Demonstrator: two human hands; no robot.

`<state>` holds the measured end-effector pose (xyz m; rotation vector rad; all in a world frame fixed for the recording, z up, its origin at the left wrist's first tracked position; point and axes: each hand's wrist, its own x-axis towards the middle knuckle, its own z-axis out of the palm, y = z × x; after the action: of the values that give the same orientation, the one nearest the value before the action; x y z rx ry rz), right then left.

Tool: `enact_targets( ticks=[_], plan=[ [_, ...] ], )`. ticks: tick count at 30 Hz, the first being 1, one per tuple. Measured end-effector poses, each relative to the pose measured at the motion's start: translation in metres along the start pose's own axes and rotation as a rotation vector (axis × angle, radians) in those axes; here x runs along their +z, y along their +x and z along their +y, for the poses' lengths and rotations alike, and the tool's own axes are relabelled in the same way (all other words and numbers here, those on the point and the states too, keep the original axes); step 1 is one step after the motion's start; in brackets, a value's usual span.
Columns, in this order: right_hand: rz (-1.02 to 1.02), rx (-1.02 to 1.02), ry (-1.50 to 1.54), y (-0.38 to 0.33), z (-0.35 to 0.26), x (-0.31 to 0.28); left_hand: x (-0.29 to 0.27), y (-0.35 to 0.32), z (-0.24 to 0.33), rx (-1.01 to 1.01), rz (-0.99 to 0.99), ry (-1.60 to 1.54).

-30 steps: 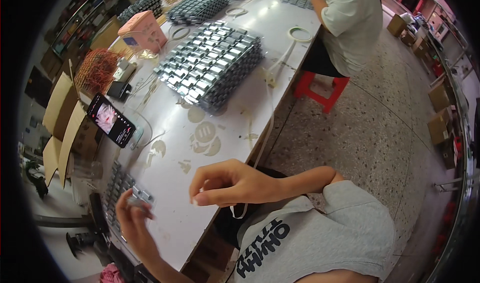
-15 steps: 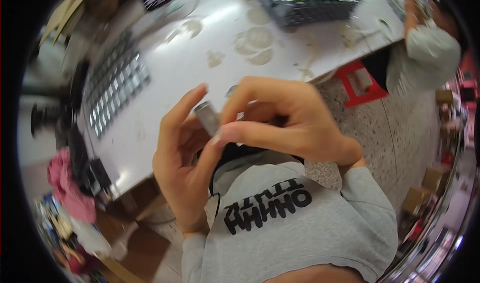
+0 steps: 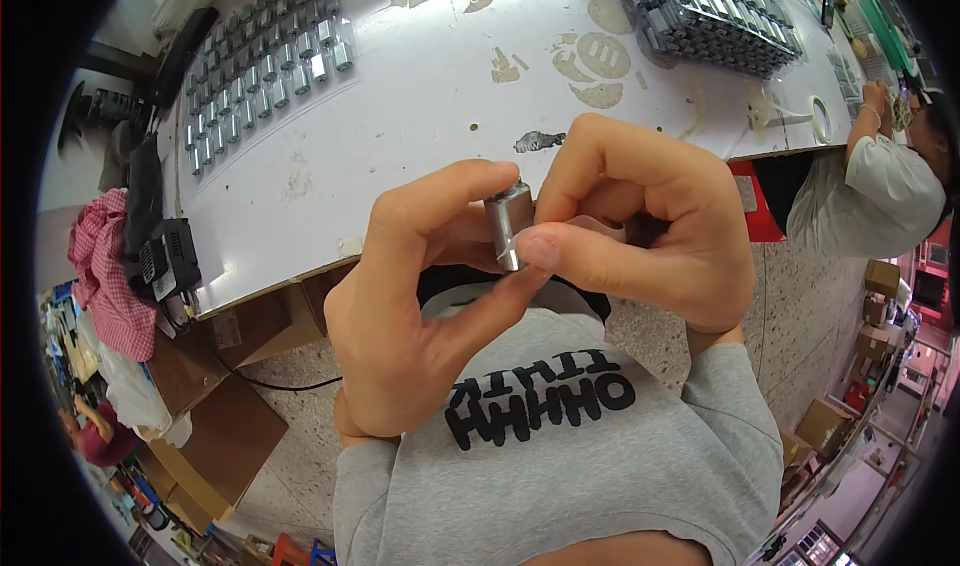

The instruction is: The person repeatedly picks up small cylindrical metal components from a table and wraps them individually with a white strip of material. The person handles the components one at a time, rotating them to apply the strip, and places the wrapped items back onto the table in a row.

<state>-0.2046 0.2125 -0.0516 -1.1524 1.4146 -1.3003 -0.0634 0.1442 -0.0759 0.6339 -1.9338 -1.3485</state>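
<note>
A small silver metal cylinder (image 3: pixel 508 228), like a small motor with a short stub on top, stands nearly upright between my hands. My left hand (image 3: pixel 405 296) is closed on it, index fingertip at its top and thumb by its lower end. My right hand (image 3: pixel 650 231) is closed in a pinch, its thumb tip at the cylinder's side. A thin translucent strip (image 3: pixel 608 228) runs between the right fingers and seems to reach the cylinder; its far end is hidden. Both hands are above the table's near edge, in front of my body.
Rows of similar cylinders (image 3: pixel 262 84) stand at the table's left. A stacked block of cylinders (image 3: pixel 715 16) sits at the far right, near a tape roll (image 3: pixel 820 119). Beyond the right edge another person (image 3: pixel 870 196) sits. Cardboard (image 3: pixel 225 446) lies below left.
My view has shifted, and the hands and cylinder appear further right. The cylinder has turned from a slant to nearly upright, and my left index finger has come down on its top.
</note>
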Motion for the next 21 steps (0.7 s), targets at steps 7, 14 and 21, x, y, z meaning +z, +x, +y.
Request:
enact_targets(
  ticks=[7,14,21],
  plan=[
    [-0.025,-0.014,-0.012,0.0010,0.0020,-0.0007,-0.0036,0.0003,-0.0036,0.081,-0.040,0.013],
    [-0.032,0.037,0.032,0.0043,0.0053,-0.0014,-0.0070,0.0007,-0.0054,0.111,-0.066,0.072],
    [0.008,-0.030,-0.163,0.0081,0.0046,-0.0032,-0.0064,0.0036,-0.0085,0.247,-0.098,0.192]
  ],
)
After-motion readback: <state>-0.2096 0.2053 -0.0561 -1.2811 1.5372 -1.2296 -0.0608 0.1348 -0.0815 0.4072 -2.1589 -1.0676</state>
